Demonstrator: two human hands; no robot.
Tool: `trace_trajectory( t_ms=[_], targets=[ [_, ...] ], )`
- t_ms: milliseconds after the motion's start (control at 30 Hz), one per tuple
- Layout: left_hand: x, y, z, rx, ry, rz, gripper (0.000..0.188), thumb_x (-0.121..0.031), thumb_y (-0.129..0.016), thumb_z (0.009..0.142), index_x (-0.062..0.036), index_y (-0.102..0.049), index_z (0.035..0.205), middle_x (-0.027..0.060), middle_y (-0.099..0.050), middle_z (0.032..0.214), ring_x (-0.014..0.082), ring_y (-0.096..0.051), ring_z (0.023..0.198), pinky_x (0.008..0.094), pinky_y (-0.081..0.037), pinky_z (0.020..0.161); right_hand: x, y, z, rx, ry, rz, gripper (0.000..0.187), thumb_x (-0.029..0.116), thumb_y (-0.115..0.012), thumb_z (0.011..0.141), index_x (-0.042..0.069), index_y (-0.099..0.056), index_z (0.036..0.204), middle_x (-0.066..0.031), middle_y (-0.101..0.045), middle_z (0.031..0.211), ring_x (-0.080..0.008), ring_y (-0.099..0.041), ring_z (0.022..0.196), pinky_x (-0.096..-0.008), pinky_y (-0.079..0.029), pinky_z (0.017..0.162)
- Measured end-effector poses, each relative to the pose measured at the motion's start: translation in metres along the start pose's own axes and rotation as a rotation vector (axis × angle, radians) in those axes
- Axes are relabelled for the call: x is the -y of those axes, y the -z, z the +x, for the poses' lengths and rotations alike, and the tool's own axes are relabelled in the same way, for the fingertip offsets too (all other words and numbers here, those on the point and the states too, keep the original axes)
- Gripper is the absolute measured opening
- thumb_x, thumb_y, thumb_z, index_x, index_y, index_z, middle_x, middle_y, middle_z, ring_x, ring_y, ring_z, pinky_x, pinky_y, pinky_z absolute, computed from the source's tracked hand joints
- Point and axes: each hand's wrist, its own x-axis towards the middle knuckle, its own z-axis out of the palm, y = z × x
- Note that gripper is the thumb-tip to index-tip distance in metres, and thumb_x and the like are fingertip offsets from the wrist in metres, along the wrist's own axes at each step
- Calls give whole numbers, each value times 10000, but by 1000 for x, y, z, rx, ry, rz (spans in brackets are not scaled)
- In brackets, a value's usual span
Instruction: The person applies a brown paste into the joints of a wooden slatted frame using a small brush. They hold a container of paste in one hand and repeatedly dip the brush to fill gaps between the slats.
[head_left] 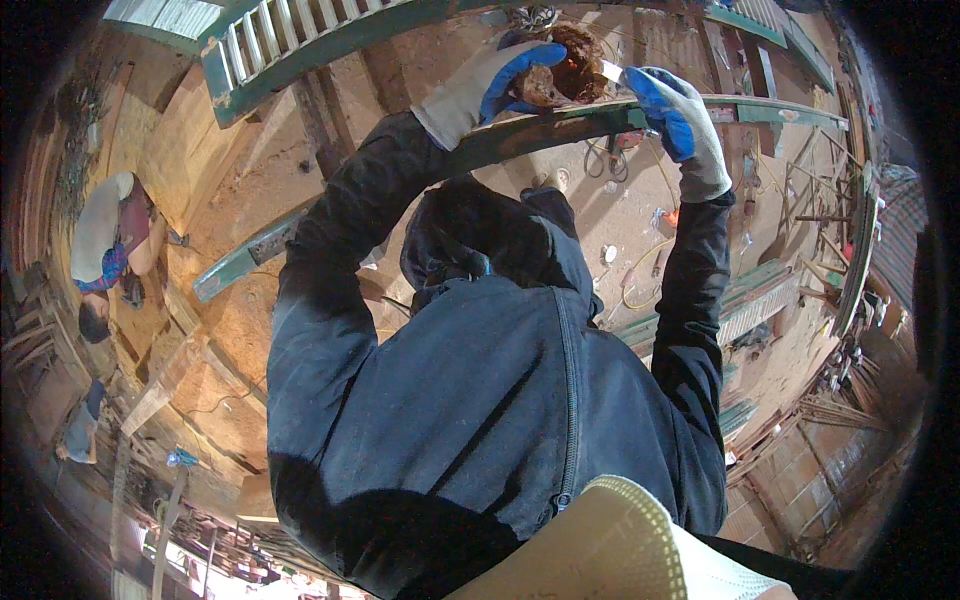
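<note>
My left hand (485, 88), in a grey-and-blue work glove, is closed round a rough, dark brown, bowl-like container (578, 58) with a hollow, reddish inside. Its lower part is lumpy and crusted. My right hand (675, 118), gloved the same way, pinches a small flat pale blade (610, 71) whose tip points toward the container's opening; whether they touch I cannot tell. Directly below both hands runs a long green-painted wooden rail (560, 125), worn to bare brown in places. The fingers of my right hand lie close to its upper edge.
A green slatted shutter (290, 40) lies beyond my left hand, and another slatted panel (745, 310) rests at the right. Cords and a red power tool (628, 140) are on the dusty floor. Two people crouch or sit at the far left, the nearer in a grey shirt (100, 220).
</note>
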Motion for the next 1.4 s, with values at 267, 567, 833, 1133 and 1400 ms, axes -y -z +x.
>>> trace_trajectory(
  t_ms=[267, 567, 833, 1133, 1400],
  targets=[
    [5, 2, 1, 39, -11, -23, 478, -307, -738, 895, -120, -586, 1308, 89, -605, 1321, 223, -619, 1194, 394, -573, 942, -3, 7, 2, 97, 117, -140, 427, 219, -619, 860, 17, -642, 1236, -90, -632, 1100, -181, -628, 962, -279, -512, 830],
    [10, -2, 3, -39, -116, 165, 488, -290, -731, 901, -85, -558, 1308, 115, -653, 1200, 207, -690, 1046, 356, -623, 816, 22, -11, 4, -7, -352, -124, 428, 371, -655, 913, -8, -691, 1108, -13, -663, 940, -89, -585, 831, -238, -468, 753],
    [-3, -12, -10, 120, -104, 76, 450, -251, -679, 945, -66, -544, 1332, 96, -640, 1222, 188, -660, 1074, 345, -579, 917, 25, -2, 12, -10, -300, 93, 356, 325, -613, 957, 3, -671, 1098, 20, -630, 926, -45, -543, 785, -229, -420, 666],
    [3, -15, -16, 114, -341, 368, 354, -293, -621, 956, -85, -624, 1242, 44, -618, 1243, 172, -639, 1027, 352, -569, 825, -10, 33, 1, 221, 78, -565, 269, 123, -490, 996, -15, -661, 1151, -137, -639, 1000, -254, -607, 855, -359, -482, 792],
    [-8, -28, -13, -150, -38, 60, 898, -343, -839, 720, 7, -374, 1404, 154, -664, 1031, 210, -692, 839, 349, -600, 588, 5, 20, 25, 206, 36, -382, 326, 217, -520, 987, -43, -679, 1105, -45, -642, 961, -149, -565, 824, -284, -445, 741]
  ],
)
